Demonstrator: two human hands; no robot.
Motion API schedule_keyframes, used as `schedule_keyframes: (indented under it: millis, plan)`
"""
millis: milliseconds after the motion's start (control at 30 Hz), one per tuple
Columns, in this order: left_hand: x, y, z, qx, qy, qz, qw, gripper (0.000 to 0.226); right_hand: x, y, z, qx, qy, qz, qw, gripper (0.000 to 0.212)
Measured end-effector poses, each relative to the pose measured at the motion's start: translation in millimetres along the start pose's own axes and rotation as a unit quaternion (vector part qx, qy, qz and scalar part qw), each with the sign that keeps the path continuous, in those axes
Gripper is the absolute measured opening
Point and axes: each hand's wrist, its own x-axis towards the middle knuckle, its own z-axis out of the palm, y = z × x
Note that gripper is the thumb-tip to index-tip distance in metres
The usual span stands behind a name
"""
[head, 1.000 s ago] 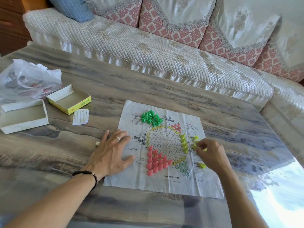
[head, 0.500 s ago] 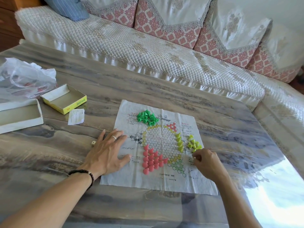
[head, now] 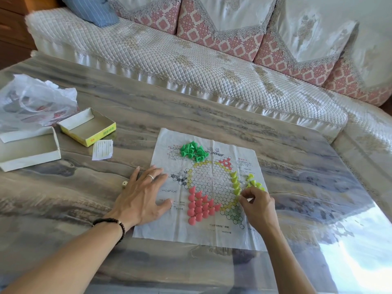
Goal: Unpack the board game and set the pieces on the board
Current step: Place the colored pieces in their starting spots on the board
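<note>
I take the paper board (head: pixel 203 232) as my landmark, lying flat on the marbled table (head: pixel 212 115). Nearest me, my right hand (head: pixel 259 207) sits over the board's right part, fingertips drawn together at the lower end of the column of yellow-green pieces (head: pixel 235 183); I cannot tell whether a piece is actually pinched between them. My left hand (head: pixel 141 197) lies flat with fingers spread on the board's left edge, holding nothing, a small die (head: pixel 124 183) just beside it off the board. The pink pieces (head: pixel 200 206) stand packed together on the board's lower left, between my two hands. A loose cluster of yellow-green pieces (head: pixel 253 183) lies just beyond my right hand. Farther off, the green pieces (head: pixel 194 151) are heaped at the board's far edge. Well left of the board are a paper slip (head: pixel 102 149), two open box halves (head: pixel 88 127) and a plastic bag (head: pixel 36 100).
</note>
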Motion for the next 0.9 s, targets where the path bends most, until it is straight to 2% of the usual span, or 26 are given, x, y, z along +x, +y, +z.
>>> schedule_keyframes:
  millis: [300, 600, 767, 900]
  plan:
    - [0, -1, 2, 0.001, 0.004, -0.001, 1.000, 0.078, 0, -3, -2, 0.004, -0.008, -0.016, 1.000, 0.012]
    - [0, 0, 1, -0.003, 0.004, -0.002, 1.000, 0.078, 48, 6, -30, -0.063, 0.057, 0.015, 0.996, 0.012]
    - [-1, 2, 0, -0.011, 0.016, 0.000, 1.000, 0.074, 81, 13, -26, -0.116, 0.013, 0.045, 0.992, 0.021]
    - [-1, 2, 0, -0.010, 0.020, -0.002, 1.000, 0.072, 92, 10, -15, -0.171, -0.047, 0.079, 0.981, 0.012]
